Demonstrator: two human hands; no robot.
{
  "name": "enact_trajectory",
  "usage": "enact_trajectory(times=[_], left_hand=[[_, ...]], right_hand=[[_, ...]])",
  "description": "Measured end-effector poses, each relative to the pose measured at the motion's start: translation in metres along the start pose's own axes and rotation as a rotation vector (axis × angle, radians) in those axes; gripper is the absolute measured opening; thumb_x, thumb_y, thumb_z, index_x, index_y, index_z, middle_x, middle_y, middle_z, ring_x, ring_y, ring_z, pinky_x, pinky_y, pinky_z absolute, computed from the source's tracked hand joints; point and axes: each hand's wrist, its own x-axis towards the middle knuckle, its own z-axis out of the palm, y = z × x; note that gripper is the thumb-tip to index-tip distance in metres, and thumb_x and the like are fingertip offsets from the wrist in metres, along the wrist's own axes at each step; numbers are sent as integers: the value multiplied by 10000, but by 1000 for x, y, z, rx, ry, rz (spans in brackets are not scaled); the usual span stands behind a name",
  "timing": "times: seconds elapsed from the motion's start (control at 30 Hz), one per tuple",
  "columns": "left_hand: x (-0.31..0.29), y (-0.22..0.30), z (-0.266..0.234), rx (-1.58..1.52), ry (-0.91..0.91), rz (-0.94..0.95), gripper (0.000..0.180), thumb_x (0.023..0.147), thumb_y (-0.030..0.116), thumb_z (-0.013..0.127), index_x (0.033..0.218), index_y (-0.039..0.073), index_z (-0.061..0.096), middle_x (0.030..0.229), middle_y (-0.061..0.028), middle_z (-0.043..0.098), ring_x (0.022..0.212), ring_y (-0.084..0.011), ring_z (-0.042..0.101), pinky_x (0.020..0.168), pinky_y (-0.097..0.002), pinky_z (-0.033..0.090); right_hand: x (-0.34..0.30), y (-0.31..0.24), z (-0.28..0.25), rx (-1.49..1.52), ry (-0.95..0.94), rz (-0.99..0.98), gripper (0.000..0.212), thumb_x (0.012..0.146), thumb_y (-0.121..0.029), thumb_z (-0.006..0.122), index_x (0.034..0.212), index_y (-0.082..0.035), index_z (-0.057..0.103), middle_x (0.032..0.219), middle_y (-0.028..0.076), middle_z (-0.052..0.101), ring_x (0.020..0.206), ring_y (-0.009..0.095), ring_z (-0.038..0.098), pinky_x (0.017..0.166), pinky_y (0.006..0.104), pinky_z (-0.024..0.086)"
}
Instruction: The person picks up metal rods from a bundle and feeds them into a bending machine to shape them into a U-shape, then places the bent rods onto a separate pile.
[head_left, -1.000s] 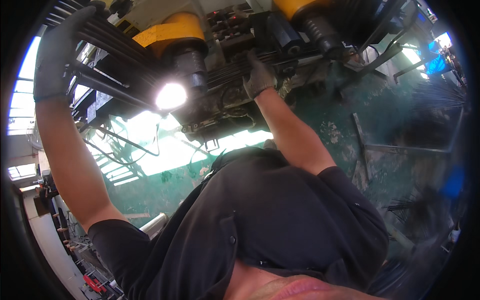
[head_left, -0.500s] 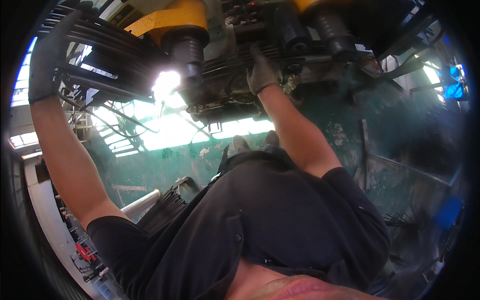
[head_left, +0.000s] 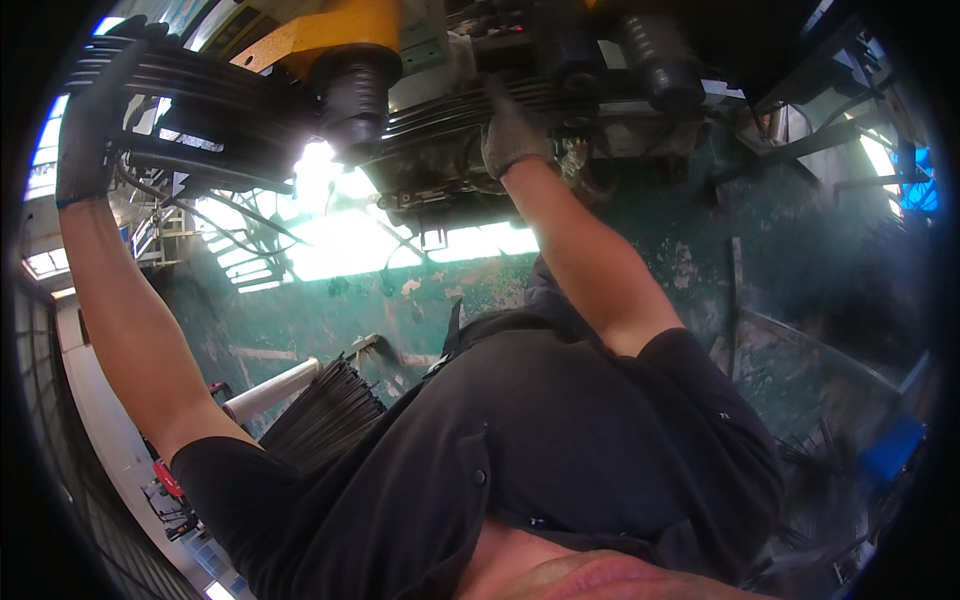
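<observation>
A bundle of long, thin dark rods (head_left: 440, 118) runs across the machine in front of me. My left hand (head_left: 95, 135), in a dark glove, is closed around its left end, with a finger or thumb lying over the top. Farther right, my right hand (head_left: 515, 137), in a greyish glove, grips the same rods near the middle of the machine. One digit points up across them, slightly blurred, while the other fingers are mostly hidden. Between my hands, a dark ribbed cylinder (head_left: 355, 95) hangs below a yellow machine arm (head_left: 325, 35), close to the bundle.
Another ribbed cylinder (head_left: 660, 70) stands right of my right hand. Below the machine, bright light falls on the worn green floor (head_left: 350, 320). A stack of dark rods (head_left: 325, 410) lies beside a pale roller (head_left: 275, 390) at my left side. A metal frame (head_left: 815, 345) and blue object (head_left: 892, 450) are at right.
My right hand has shifted slightly left, still on the rods. The view has tilted a little, so the machine sits farther left and my shoes are out of sight. My left hand stays at the bundle's end.
</observation>
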Motion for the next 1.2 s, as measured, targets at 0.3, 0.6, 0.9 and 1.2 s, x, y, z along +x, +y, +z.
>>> enact_trajectory(times=[0.3,0.6,0.9,1.2], left_hand=[[-23,20,4,290,77,84,389,1060,220,516,1395,66,643,1409,-85,641,1291,-212,623,1090,-354,493],[-205,34,71,-365,247,36,333,1077,146,529,1306,-58,657,1320,-163,655,1315,-254,584,1174,-392,382],[-344,59,302,-355,49,155,188,1031,-16,494,1112,-11,663,1039,-95,678,987,-194,673,927,-353,559],[-555,122,573,-1427,-766,-476,322,959,109,553,1217,-79,599,1184,-217,660,1160,-359,629,1091,-508,471]], right_hand=[[-35,-32,1,-135,88,-29,108,891,-58,741,978,-20,692,954,62,721,867,161,660,807,329,518],[-161,-31,-171,-170,-12,-256,79,953,-47,686,1026,-20,675,833,44,715,762,140,682,729,307,551],[-405,-130,-509,-265,821,-618,129,1010,-159,673,1028,-32,654,759,41,652,643,146,629,598,322,514],[-689,-270,-733,-755,1576,-776,377,969,-411,730,1007,-37,711,707,52,692,623,161,655,605,347,501]])
